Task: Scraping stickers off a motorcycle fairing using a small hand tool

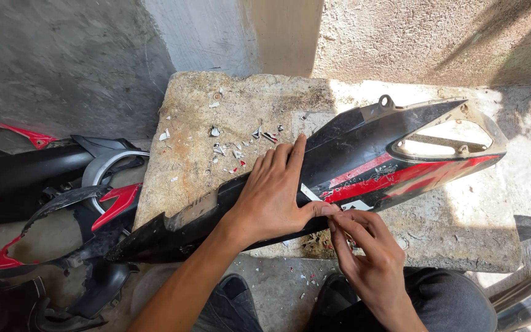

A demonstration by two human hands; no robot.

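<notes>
A long black motorcycle body panel [364, 144] with red and white decals lies across a rough concrete slab [241, 104]. My left hand [275, 193] presses flat on the panel's middle, fingers spread, thumb pointing right. My right hand [367, 252] is at the panel's lower edge just right of that thumb, its fingertips pinched at the edge of a white decal piece [345, 206]. Whether the fingers hold a strip of sticker is too small to tell.
Small torn sticker scraps [232, 147] litter the slab and the ground below. More black and red fairing parts [62, 215] are piled at the left. A concrete wall [216, 31] rises behind. My knees in dark trousers [444, 298] are at the bottom.
</notes>
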